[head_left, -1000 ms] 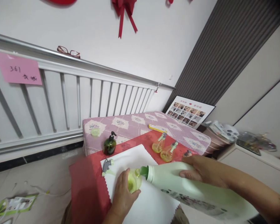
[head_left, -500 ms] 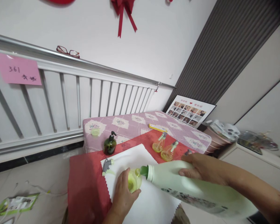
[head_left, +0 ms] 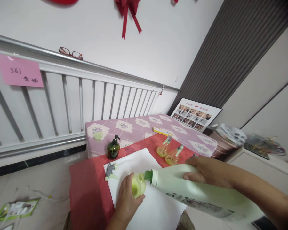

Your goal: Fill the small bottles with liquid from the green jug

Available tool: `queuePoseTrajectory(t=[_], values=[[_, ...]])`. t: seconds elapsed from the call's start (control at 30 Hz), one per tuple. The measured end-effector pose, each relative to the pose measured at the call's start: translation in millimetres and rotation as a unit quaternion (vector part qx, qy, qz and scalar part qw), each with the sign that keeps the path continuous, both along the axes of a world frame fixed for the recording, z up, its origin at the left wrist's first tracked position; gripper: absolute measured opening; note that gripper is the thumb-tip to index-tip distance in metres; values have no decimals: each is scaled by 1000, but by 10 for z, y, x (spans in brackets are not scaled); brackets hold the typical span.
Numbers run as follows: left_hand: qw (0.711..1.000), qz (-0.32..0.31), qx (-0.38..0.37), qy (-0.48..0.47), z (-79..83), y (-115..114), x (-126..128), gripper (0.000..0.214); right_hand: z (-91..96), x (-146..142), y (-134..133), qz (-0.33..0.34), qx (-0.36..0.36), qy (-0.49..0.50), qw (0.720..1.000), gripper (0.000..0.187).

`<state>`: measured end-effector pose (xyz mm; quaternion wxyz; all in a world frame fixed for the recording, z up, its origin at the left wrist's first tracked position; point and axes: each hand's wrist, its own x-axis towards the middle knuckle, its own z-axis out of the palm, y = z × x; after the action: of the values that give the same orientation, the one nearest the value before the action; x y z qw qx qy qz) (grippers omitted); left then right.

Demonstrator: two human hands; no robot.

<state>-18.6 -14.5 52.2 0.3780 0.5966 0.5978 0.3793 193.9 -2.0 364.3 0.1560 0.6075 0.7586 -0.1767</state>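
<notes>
My left hand point(head_left: 127, 198) is closed around a small clear bottle point(head_left: 138, 186) with yellow-green liquid in it, over a white scalloped sheet point(head_left: 150, 207). My right hand point(head_left: 201, 172) grips a large pale green jug point(head_left: 194, 195), tipped on its side. Its green spout point(head_left: 148, 176) is at the small bottle's mouth; whether they touch I cannot tell. A grey-and-green spray head point(head_left: 110, 171) lies at the sheet's left edge. Behind the sheet stands a dark green pump bottle point(head_left: 113, 148). Two clear spray bottles point(head_left: 163, 148) with yellow liquid stand beyond the jug's neck.
A red cloth point(head_left: 86, 191) lies under the sheet, over a purple patterned table cover point(head_left: 136, 123). Farther back are a pale green cap point(head_left: 98, 135) and a yellow-and-white box point(head_left: 162, 131). A white radiator point(head_left: 86, 102) runs along the wall; a photo board point(head_left: 195, 114) leans behind the table.
Both hands, the jug and the small bottle hold almost the same place. The view has shifted very slightly, and the jug's far end looks a little different in angle.
</notes>
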Motion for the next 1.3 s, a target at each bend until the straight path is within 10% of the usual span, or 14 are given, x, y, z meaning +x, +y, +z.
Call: queuePoseTrajectory(t=[1.3], values=[[1000,1,4,3,-6,-18,7,90,138,-185,-20,-23,1,-32,999,37]])
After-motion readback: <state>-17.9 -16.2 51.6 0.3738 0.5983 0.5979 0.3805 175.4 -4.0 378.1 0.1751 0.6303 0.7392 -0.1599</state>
